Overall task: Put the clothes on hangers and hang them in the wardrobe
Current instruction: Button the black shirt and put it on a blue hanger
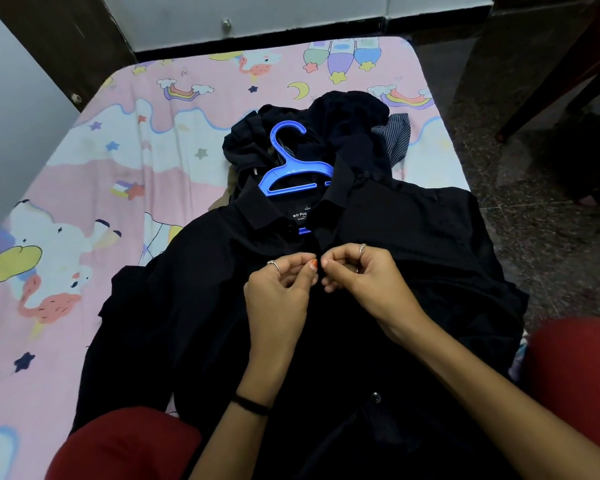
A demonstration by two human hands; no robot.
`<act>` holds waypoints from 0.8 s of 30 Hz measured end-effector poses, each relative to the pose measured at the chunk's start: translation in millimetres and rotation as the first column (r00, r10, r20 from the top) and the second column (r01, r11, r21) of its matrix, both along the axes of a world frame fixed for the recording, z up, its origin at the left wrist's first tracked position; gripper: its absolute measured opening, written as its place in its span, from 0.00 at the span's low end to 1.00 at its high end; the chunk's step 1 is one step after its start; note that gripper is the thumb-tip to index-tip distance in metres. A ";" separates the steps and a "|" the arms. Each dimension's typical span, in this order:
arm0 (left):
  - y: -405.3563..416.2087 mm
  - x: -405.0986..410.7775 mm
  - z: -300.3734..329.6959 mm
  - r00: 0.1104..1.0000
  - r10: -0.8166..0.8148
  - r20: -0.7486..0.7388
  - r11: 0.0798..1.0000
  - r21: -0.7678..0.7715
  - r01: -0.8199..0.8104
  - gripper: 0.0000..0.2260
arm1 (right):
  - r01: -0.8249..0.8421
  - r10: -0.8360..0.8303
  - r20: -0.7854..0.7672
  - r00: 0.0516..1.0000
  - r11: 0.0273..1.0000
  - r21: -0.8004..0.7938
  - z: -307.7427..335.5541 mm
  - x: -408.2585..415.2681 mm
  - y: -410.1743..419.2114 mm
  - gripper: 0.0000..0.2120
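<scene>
Black shirt (413, 237), both hands (317, 271) pinching

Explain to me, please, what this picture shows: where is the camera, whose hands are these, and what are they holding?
There is no machine here. The single picture comes from a wide-angle camera worn on a person's head, looking forward and down.

The left hand and the right hand meet at the front opening of a black collared shirt and pinch its two edges, apparently closing a button.

The shirt lies spread on a bed with a pink cartoon-print sheet. A blue plastic hanger is already inside the shirt; its hook sticks out past the collar. Behind it lies a pile of dark clothes, including a grey striped one.
</scene>
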State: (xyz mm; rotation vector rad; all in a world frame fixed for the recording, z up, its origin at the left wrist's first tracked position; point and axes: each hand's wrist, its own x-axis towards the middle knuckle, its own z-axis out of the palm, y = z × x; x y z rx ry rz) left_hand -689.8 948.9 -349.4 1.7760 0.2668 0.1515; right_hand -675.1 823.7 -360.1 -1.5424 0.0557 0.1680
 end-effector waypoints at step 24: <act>-20.8 -1.6 -6.5 0.989 0.115 -0.096 0.907 -0.396 -0.144 0.07 | 0.078 0.121 -0.357 0.926 0.865 0.495 3.8 7.2 -4.7 0.04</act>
